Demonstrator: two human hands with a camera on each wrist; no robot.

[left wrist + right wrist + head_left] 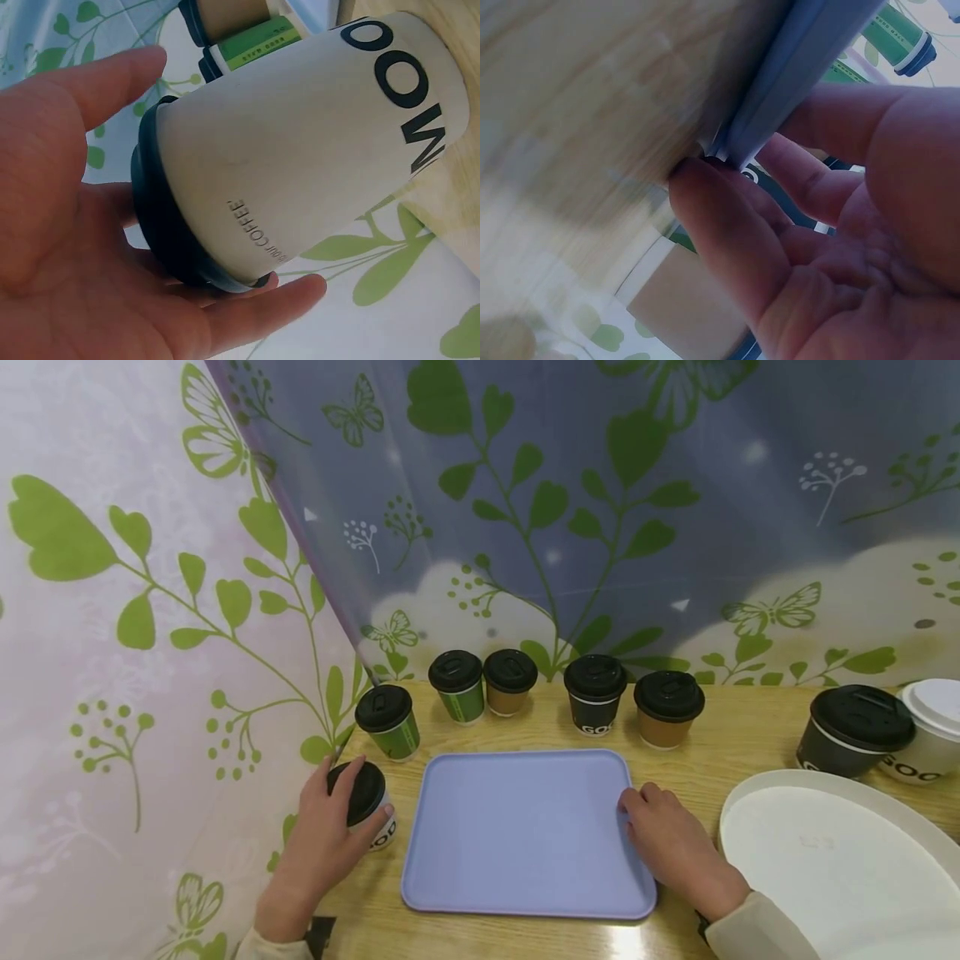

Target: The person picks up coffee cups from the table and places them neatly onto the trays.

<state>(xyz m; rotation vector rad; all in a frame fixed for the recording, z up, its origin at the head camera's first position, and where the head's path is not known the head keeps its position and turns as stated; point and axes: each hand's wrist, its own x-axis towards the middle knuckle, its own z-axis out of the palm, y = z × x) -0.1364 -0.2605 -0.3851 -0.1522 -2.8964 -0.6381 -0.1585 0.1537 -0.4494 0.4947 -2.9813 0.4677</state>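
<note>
On the left stands a white paper coffee cup (381,837) with a black lid and dark lettering. My left hand (318,839) reaches around its lid, thumb and fingers spread; the left wrist view shows a gap between the thumb and the cup (270,142). A lavender rectangular tray (525,835) lies flat on the wooden table in front of me, with nothing on it. My right hand (667,835) holds the tray's right edge, and in the right wrist view its fingers and thumb meet at the rim (780,82).
Behind the tray, lidded cups stand in a row: green ones (396,739) (463,703), brown ones (507,698) (663,727) and a black one (595,710). At right are a large white round tray (840,860), a larger black cup (840,756) and a white-lidded cup (918,760). Patterned curtains (525,527) hang behind.
</note>
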